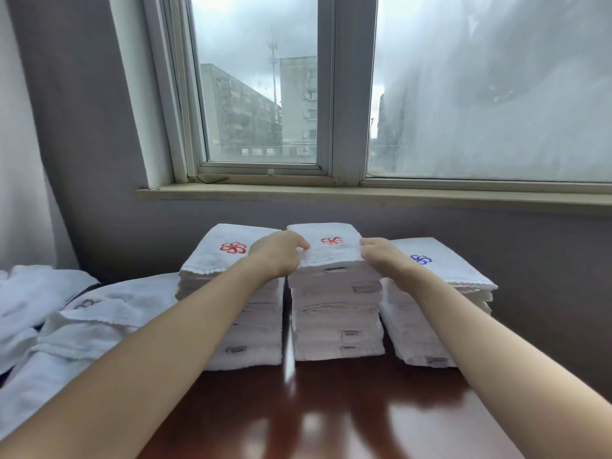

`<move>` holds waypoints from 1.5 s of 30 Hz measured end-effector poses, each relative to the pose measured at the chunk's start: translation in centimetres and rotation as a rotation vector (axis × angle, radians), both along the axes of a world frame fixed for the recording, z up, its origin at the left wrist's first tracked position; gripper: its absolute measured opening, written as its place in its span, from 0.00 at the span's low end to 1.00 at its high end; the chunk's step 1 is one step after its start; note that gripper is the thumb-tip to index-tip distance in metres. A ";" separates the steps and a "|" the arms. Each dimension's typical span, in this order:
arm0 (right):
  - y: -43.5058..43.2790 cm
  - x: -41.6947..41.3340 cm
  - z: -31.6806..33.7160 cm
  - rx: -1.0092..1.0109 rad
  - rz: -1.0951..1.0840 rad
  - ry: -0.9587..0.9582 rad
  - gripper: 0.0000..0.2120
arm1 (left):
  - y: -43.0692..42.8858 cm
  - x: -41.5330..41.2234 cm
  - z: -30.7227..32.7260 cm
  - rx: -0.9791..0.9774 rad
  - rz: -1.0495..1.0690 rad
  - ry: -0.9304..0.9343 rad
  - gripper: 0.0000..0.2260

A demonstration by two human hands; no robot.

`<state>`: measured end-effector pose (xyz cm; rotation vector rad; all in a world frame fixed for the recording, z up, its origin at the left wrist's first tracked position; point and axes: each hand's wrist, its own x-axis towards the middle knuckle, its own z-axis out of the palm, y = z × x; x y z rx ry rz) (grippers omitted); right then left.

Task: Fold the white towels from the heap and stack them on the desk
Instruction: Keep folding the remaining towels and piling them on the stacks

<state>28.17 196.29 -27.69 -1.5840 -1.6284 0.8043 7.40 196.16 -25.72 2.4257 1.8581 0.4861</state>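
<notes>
Towels, white terry, in three folded stacks side by side along the far edge of the dark, glossy wooden tabletop (331, 422), close under the grey wall.

Top towel (334, 255) — a thick, neat rectangle with a small red pinwheel emblem (331, 240) stitched near its far end. It lies on the middle stack (337, 323), roughly square with the layers below. Near edge is a soft rounded fold.

Left hand (276, 255) at the towel's left side; its fingers (299, 243) are curled over that edge and pinch it. Right hand (385, 256) at the right side, fingers (369, 242) bent the same way, gripping the opposite edge. Both forearms are bare and reach forward over the tabletop.

Middle stack: many layers, with small grey labels (362, 288) showing at several of the near folds. Left stack (231, 313) is just beside it with a narrow gap between; its uppermost towel carries a larger red emblem (233, 248) and a scalloped hem. Right stack (427, 329) is lower, angled slightly outward, and is topped with a blue emblem (421, 259).

Heap (76, 323) of loose white towels at the left — crumpled and overlapping, one hem touching the left stack's base.

Window (261, 94) above the sill (331, 195); apartment blocks and overcast sky outside.
</notes>
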 end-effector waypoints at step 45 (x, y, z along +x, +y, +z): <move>-8.3 -40.2 -11.2 -0.028 0.762 -0.368 0.37 | -18.9 -34.0 -15.8 -0.085 0.401 -0.140 0.12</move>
